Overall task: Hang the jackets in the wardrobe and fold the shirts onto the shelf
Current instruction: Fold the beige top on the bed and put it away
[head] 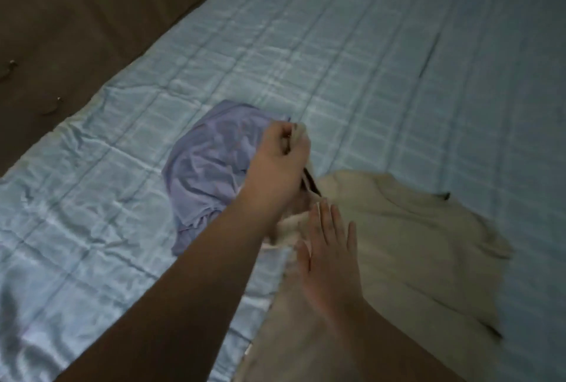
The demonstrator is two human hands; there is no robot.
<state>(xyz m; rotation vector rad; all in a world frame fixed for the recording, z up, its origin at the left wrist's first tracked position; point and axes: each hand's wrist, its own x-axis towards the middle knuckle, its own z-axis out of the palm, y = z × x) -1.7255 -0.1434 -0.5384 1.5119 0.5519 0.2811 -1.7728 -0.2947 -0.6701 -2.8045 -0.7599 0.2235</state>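
Two shirts lie on the checked bedspread: one lilac shirt left, one beige shirt right. My left hand pinches the beige shirt's edge; my right hand rests flat on it, fingers straight.

A bed is covered by a pale blue checked sheet, creased toward its near left corner. Along its left edge, brown cabinet fronts with two small knobs are seen.

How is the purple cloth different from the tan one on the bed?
The crumpled lilac fabric garment lies bunched in a small heap, untouched; the beige fabric garment is spread wide. The left hand pinches the beige one's edge and the right hand lies flat on it. Both lie on the pale blue checked bedspread.
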